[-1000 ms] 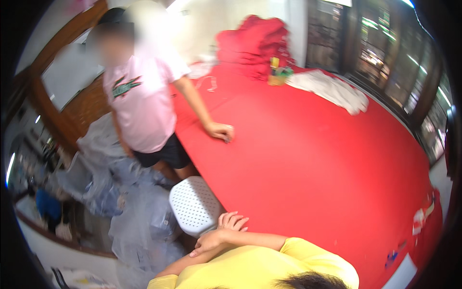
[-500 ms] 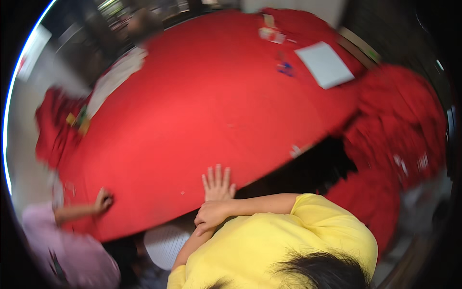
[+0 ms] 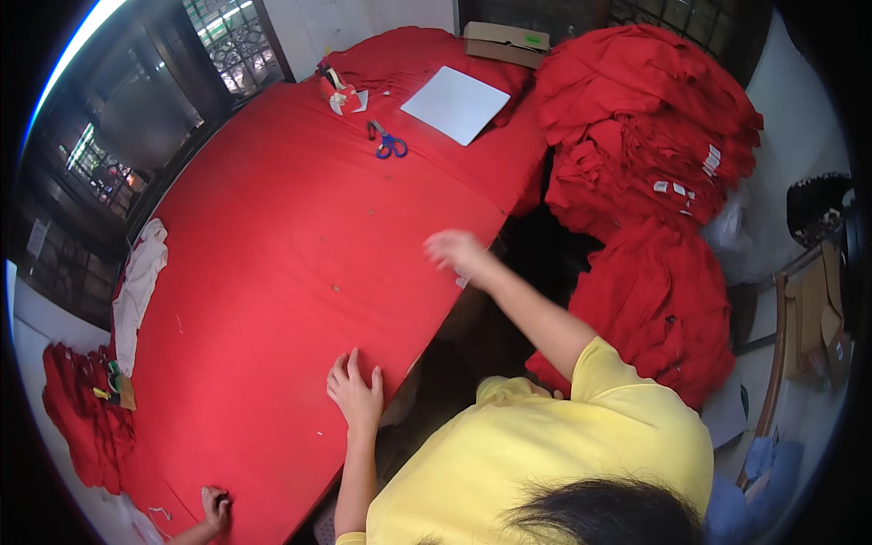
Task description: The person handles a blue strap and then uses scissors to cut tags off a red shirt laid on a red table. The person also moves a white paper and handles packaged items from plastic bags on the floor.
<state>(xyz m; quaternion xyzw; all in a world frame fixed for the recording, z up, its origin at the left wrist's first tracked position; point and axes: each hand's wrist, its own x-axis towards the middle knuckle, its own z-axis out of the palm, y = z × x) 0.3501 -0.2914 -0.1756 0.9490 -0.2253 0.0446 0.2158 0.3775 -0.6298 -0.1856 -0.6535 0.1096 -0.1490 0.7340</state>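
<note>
My left hand (image 3: pixel 356 392) rests on the red cloth (image 3: pixel 263 300) at the near table edge, its fingers apart and nothing under them but fabric. Farther along the same edge, my right hand (image 3: pixel 456 254) hovers over or just touches the cloth; motion blurs it. Its fingers reach loosely to the left, and no held object shows. Close to the right wrist lies a small white tag (image 3: pixel 461 282). Beyond that hand are blue-handled scissors (image 3: pixel 389 145) and a white rectangular sheet or board (image 3: pixel 456 105).
Piles of red cloth (image 3: pixel 636 118) stand at the right, with another heap (image 3: pixel 654 309) nearer me. A cardboard box (image 3: pixel 505 44) sits at the back. White fabric (image 3: pixel 141 282) lies along the left edge. Another person's hand (image 3: pixel 216 507) is at the lower left, near a small dark thing.
My right hand has left my left wrist and swung out to the right, farther along the table edge. My left hand stays on the cloth. The view has turned rightward.
</note>
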